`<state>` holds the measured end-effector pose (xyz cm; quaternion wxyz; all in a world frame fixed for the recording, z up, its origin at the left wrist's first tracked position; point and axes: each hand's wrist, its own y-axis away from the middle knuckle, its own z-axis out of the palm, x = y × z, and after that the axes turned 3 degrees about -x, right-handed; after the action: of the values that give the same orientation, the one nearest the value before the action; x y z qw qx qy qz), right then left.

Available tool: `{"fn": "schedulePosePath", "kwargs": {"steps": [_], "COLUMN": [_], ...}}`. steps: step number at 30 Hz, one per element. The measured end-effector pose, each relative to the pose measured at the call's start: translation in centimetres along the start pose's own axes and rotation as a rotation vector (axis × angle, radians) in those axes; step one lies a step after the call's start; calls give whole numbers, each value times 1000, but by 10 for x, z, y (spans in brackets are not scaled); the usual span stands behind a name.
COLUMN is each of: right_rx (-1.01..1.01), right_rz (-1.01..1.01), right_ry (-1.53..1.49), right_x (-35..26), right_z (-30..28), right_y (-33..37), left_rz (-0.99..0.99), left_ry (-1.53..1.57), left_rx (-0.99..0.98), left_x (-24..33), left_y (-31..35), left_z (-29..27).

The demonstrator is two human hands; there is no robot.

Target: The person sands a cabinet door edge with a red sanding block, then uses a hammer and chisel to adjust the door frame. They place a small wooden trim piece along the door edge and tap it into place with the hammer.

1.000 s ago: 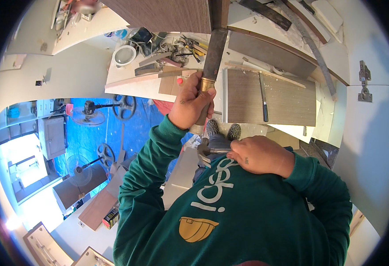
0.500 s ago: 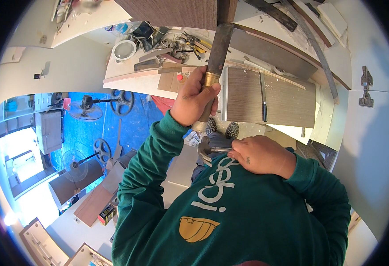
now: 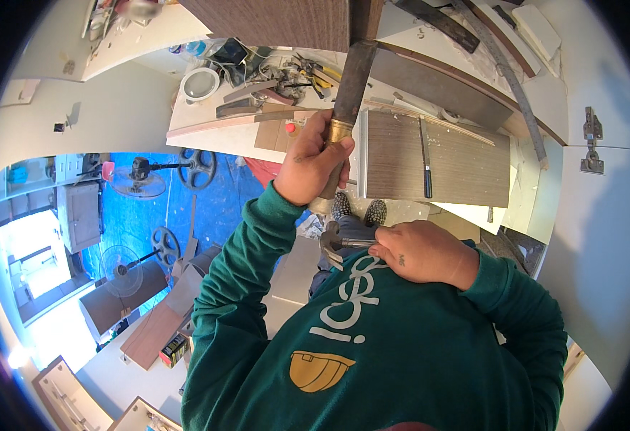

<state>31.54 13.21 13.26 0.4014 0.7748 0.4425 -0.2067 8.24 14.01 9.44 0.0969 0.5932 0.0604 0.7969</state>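
Note:
My left hand (image 3: pixel 313 164) is wrapped round the wooden handle of a broad chisel (image 3: pixel 354 79), just below its brass collar. The chisel's dark flat blade points away from me, its far end at the edge of a brown wood-grain panel (image 3: pixel 279 21). Close to my belly, my right hand (image 3: pixel 424 253) grips a claw hammer (image 3: pixel 333 243) by its shaft, the metal head toward the left. Beyond that hand, a slim black-handled tool (image 3: pixel 427 154) with a long thin blade lies on another brown board (image 3: pixel 466 169).
Pliers (image 3: pixel 313 75), offcuts and cables clutter the white worktop, with a round white fixture (image 3: pixel 201 83) at its left. A cabinet door with a metal hinge (image 3: pixel 592 144) stands at the right. Fans (image 3: pixel 139 176), loose panels and a blue sheet (image 3: pixel 236 190) cover the floor to the left.
The chisel and my left hand have shifted very slightly, the blade's far end a little nearer me. My right hand and the hammer stay put.

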Motion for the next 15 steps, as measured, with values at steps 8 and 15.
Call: {"fn": "schedulePosePath", "kwargs": {"steps": [8,15], "right_rx": [-10,21], "right_rz": [13,-1], "right_ry": [-15,-20], "right_x": [1,2], "right_z": [0,1], "right_y": [0,1], "left_rz": [-1,-11], "left_ry": [12,15], "left_rx": [-6,-7], "left_x": [-1,0], "left_y": [1,1], "left_z": [-2,-4]}}
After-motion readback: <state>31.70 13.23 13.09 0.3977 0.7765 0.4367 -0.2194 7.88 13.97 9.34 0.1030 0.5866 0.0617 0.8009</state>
